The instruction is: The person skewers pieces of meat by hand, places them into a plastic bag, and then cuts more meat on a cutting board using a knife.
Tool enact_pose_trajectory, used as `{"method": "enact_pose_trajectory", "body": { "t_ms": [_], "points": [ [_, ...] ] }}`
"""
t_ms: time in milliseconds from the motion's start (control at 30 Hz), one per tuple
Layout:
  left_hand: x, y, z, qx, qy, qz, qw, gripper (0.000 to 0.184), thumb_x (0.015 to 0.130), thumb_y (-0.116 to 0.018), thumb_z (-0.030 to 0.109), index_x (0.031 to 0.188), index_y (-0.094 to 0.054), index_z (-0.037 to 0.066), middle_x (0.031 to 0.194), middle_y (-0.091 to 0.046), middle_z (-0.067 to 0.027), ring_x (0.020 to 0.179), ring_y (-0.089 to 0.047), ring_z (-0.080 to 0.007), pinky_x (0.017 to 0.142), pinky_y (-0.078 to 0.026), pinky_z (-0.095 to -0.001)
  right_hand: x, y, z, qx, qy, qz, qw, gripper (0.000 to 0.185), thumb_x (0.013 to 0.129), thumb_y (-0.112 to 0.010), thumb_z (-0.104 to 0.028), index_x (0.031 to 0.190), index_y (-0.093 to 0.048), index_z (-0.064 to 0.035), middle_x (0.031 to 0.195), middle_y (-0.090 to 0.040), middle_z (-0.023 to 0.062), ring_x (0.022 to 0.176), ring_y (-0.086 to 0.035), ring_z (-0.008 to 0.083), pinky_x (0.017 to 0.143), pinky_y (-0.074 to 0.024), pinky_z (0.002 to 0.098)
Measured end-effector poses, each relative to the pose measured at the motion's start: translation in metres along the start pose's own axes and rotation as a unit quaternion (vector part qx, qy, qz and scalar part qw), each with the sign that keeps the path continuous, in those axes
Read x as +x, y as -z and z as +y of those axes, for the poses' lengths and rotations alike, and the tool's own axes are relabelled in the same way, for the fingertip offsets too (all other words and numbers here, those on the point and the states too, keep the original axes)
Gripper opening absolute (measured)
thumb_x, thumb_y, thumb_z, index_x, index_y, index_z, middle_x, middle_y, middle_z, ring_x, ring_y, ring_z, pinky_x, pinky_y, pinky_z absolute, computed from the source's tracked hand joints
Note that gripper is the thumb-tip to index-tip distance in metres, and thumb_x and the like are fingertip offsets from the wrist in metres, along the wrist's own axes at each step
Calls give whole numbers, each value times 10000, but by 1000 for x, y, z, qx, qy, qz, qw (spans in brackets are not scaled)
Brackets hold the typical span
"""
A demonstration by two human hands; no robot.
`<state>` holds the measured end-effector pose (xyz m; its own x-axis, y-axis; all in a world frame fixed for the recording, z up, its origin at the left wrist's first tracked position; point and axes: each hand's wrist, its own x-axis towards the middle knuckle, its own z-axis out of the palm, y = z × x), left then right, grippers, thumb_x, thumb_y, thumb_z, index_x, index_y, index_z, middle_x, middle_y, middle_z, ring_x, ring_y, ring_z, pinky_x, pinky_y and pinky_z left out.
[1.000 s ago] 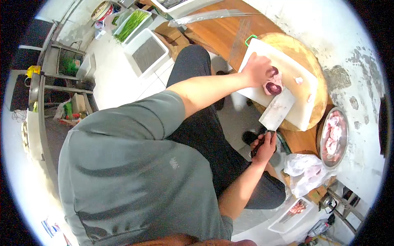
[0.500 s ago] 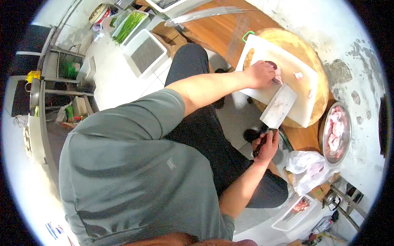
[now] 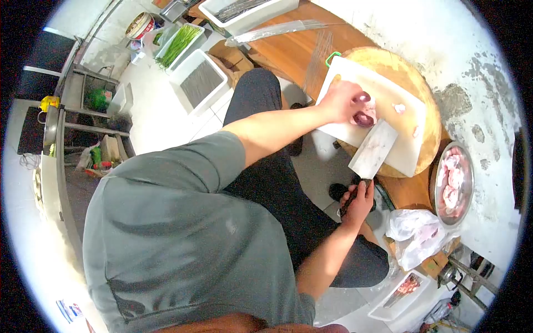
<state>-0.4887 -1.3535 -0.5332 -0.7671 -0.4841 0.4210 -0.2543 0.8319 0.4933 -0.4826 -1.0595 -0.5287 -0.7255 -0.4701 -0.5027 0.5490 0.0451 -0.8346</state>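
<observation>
My left hand [image 3: 340,104] is at the left part of the white cutting board [image 3: 408,152], blurred, with its fingers closed on a piece of meat [image 3: 364,119]. Dark red ovals and pale pink flesh show on the meat. In my right hand [image 3: 360,205] is the black handle of a cleaver [image 3: 373,149]. Its broad blade lies over the board's near edge, just below the meat. A small pale scrap [image 3: 398,108] rests farther across the board. Under the board is a round wooden chopping block [image 3: 430,105].
A metal bowl [image 3: 471,191] of pink meat stands right of the block. Below it sits a white plastic bag [image 3: 411,230], then a white tray [image 3: 383,313] holding skewered meat. Bins of skewers [image 3: 195,83] and green stalks [image 3: 180,44] are at upper left.
My left hand has shifted left and turned, so the dark red sides of the meat now show. The cleaver stays in my right hand, almost unmoved. The view has shifted slightly.
</observation>
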Motion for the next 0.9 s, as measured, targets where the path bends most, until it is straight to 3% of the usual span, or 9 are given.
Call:
{"method": "enact_pose_trajectory", "body": {
  "t_ms": [67, 167, 200, 400, 500, 600, 700, 800, 900],
  "points": [
    [13, 11, 4, 81, 173, -70, 979, 470, 845, -639, 507, 1005, -705, 70, 1084, -666, -149, 1059, -568, -344, 924, -425, -475, -4, -4, -3, -4, -6, 4, 1000, 470, 990, -531, -181, 1427, -408, -57, 698, -556, 24, 510, -471, 106, 429, -378, 242],
    [28, 10, 3, 99, 161, -191, 963, 492, 849, -625, 546, 959, -704, 72, 1044, -673, -173, 1066, -560, -357, 933, -415, -471, 3, -2, 1, -22, -1, 0, 1000, 390, 1002, -518, -213, 1371, -454, -104, 709, -549, 1, 494, -481, 99, 398, -371, 246],
    [29, 11, 7, 71, 179, -184, 964, 447, 866, -622, 524, 916, -686, 84, 986, -683, -164, 1025, -593, -327, 953, -398, -456, 3, -3, 0, -27, 1, 2, 1000, 350, 1008, -511, -228, 1341, -479, -127, 717, -546, -10, 488, -488, 96, 382, -368, 248],
    [28, -3, -2, -127, 187, -144, 963, 350, 803, -754, 388, 958, -667, 87, 923, -694, -117, 854, -666, -262, 802, -504, -393, 0, -3, 1, -9, 11, -15, 1000, 331, 1013, -502, -227, 1328, -488, -127, 719, -544, -11, 492, -489, 93, 382, -368, 242],
    [39, -8, -15, -153, 134, -170, 964, 351, 780, -783, 347, 970, -673, 74, 914, -697, -116, 852, -671, -246, 744, -532, -367, 3, 0, 2, 1, -14, 0, 1000, 486, 987, -544, -182, 1438, -404, -65, 712, -573, 35, 535, -492, 102, 451, -397, 238],
    [61, -12, -19, -154, 106, -204, 961, 340, 787, -759, 341, 975, -687, 68, 928, -708, -112, 860, -678, -247, 781, -532, -365, 5, 3, 3, -10, 0, -16, 1000, 492, 983, -544, -173, 1443, -397, -75, 727, -576, 41, 559, -507, 106, 459, -405, 237],
    [74, -25, -25, -123, 45, -176, 976, 305, 795, -728, 323, 963, -700, 69, 950, -713, -115, 877, -679, -263, 786, -536, -371, 5, 2, 3, -6, -2, -10, 1000, 485, 978, -541, -166, 1437, -406, -85, 737, -575, 44, 569, -516, 115, 463, -412, 238],
    [63, -41, -29, -123, 95, -126, 980, 322, 774, -721, 313, 981, -710, 66, 945, -707, -134, 915, -674, -293, 826, -528, -368, 8, 7, 10, 28, -10, -1, 1000, 472, 980, -537, -168, 1430, -417, -92, 741, -576, 45, 567, -517, 119, 459, -416, 242],
    [20, -21, -6, -48, -90, -34, 994, 466, 760, -744, 374, 1128, -662, 102, 1124, -660, -124, 1099, -607, -314, 945, -467, -437, 2, 11, 4, 27, 7, 0, 1000, 470, 984, -528, -171, 1433, -412, -93, 745, -577, 41, 567, -518, 117, 454, -416, 244]
  ]
}}
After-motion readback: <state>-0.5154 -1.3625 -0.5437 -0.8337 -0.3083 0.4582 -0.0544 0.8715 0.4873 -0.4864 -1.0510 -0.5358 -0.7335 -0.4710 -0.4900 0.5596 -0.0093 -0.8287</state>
